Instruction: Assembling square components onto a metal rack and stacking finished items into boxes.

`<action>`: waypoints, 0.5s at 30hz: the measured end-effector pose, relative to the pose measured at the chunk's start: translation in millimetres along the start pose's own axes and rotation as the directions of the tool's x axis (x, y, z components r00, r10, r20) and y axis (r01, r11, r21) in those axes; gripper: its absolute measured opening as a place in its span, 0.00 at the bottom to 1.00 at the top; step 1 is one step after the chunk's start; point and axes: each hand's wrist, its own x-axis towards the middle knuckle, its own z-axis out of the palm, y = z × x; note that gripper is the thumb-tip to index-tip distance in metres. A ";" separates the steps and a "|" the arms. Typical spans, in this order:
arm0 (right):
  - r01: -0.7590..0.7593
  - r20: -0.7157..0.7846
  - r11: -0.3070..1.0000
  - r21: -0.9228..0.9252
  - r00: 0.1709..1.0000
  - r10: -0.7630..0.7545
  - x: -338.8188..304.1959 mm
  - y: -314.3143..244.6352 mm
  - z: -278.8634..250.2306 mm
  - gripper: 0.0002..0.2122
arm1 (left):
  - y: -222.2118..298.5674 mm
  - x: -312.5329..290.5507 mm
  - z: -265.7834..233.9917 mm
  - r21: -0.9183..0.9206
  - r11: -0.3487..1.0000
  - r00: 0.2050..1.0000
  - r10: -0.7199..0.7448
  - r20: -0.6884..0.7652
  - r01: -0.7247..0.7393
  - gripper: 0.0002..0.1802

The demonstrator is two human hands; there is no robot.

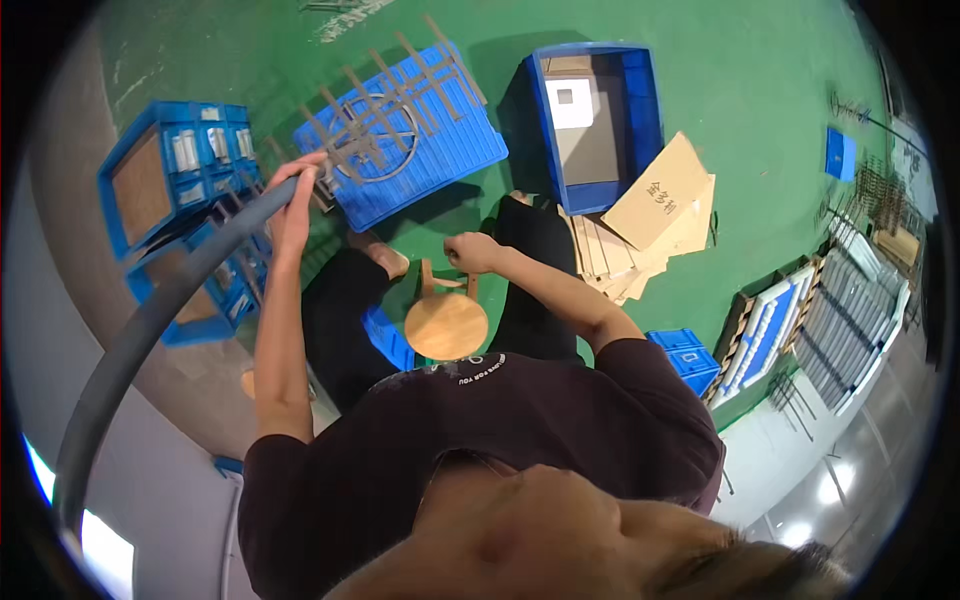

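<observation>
My left hand [292,212] is closed around the upper end of a thick dark grey tube [150,310], which runs down to the lower left edge of the picture. Just beyond its fingertips lies a metal wire frame [375,135] with a round ring and several prongs, resting on an upturned blue crate [455,165]. Over a small round wooden stool [447,325], between my legs, my right hand [470,252] is curled into a fist. What that fist holds, if anything, is hidden.
Ahead on the green floor stands a blue bin [600,190], with flat cardboard sheets [650,205] leaning beside it. Blue boxes [185,165] are stacked at the left. A smaller blue crate [685,360] sits to the right, near a stack of grey bars [850,320].
</observation>
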 end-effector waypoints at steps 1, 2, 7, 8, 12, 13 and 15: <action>0.036 -0.013 0.998 -0.049 0.999 -0.037 -1.2 -7.7 -2.6 0.09 | 17.7 -1.3 1.3 -0.050 0.999 0.999 -0.013 -0.040 0.011 0.06; 0.063 -0.022 0.993 -0.103 0.998 -0.065 -5.8 -15.9 -6.2 0.08 | 32.1 -4.7 0.2 -0.110 0.994 0.996 -0.030 -0.080 0.021 0.07; 0.157 -0.192 0.941 -0.301 0.956 -0.221 89.0 38.6 -40.7 0.10 | -58.1 11.8 23.7 -0.311 0.924 0.961 0.152 -0.231 -0.221 0.09; 0.243 -0.274 0.951 -0.190 0.917 -0.289 84.1 32.6 -45.7 0.10 | -67.6 12.6 20.7 -0.391 0.879 0.952 0.189 -0.243 -0.274 0.09; 0.332 -0.344 0.938 -0.104 0.872 -0.347 68.7 16.6 -58.6 0.11 | -77.4 18.7 11.8 -0.472 0.818 0.932 0.200 -0.302 -0.329 0.11; 0.340 -0.366 0.933 -0.123 0.858 -0.361 63.0 14.2 -53.9 0.11 | -73.2 16.6 19.0 -0.467 0.810 0.925 0.233 -0.300 -0.355 0.11; 0.267 -0.291 0.912 -0.311 0.887 -0.359 56.5 8.2 -44.2 0.11 | -62.0 15.1 33.1 -0.172 0.940 0.864 0.183 -0.470 -0.293 0.14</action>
